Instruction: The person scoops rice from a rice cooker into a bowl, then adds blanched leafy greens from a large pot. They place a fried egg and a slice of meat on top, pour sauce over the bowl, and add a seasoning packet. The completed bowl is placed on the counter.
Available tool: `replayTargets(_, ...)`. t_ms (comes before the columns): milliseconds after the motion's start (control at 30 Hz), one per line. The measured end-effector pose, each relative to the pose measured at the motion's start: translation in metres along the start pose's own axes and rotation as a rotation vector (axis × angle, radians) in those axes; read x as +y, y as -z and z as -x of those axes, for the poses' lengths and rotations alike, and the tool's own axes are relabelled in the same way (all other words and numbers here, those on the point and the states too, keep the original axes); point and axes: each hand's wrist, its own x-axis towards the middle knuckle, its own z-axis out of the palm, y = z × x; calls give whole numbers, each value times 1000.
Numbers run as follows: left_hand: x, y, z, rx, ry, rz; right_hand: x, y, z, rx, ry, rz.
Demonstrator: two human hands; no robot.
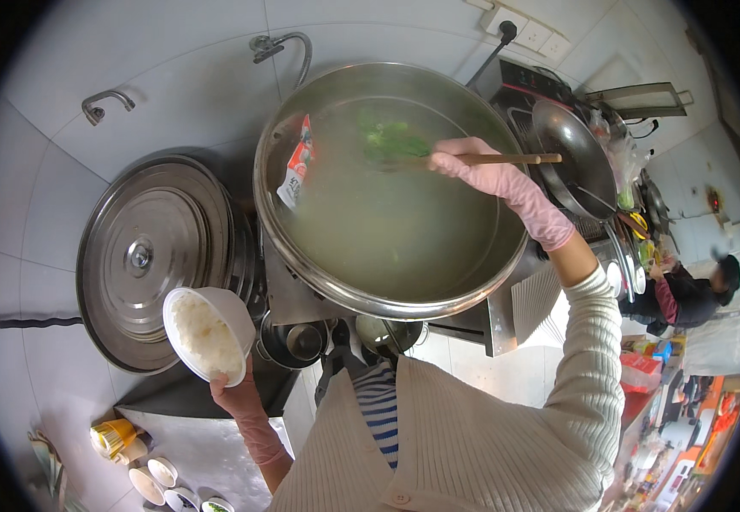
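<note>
My right hand, in a pink glove, is closed round wooden chopsticks over a large steel pot. Their lower ends reach down to a bunch of green leaves in the cloudy broth. A red and white packet leans against the pot's left inner wall. To the left of the pot, my gloved left hand grips a white bowl by its underside. The bowl is tilted, its mouth facing left, and holds a soft white food, either rice or noodles.
A big lidded pot stands at the left, below two wall taps. Right of the broth pot is a wok on a stove. Several small bowls sit at lower left. Another person works at the far right.
</note>
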Motion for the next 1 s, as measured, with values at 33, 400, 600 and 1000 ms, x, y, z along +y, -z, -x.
replayTargets(33,0,0,0,-27,1,21,1,4,6,-4,-92,52)
replayTargets(400,-2,-12,-4,-32,-10,-9,13,35,-31,728,-262,-183)
replayTargets(600,-4,-15,-6,-48,12,34,25,-5,-91,746,-190,-290)
replayTargets(1000,-6,-8,-5,-57,34,36,0,-22,-45,165,-48,-126)
